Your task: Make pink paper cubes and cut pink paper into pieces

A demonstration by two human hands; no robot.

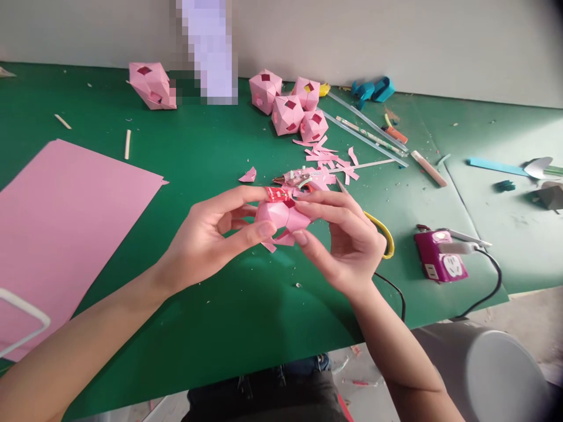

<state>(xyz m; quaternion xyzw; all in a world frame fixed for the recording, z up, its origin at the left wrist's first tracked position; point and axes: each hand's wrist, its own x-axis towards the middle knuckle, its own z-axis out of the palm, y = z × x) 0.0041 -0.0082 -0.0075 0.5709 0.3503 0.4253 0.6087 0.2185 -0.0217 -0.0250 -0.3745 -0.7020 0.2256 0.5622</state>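
Left hand (pixel 200 237) and right hand (pixel 354 243) both have their fingers part-closed around a small faceted pink paper shape (pixel 284 215), just nearside of the pink plastic glue gun (pixel 295 177). My worry: squeeze too hard and the paper could buckle, or knuckles brush the gun's nozzle (pixel 278 180) if it's hot. Red patterned finger wrap (pixel 277 194) has pale print, can't read it.

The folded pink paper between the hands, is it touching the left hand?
Touching. The head view shows the left hand with its thumb pressed against the folded pink paper.
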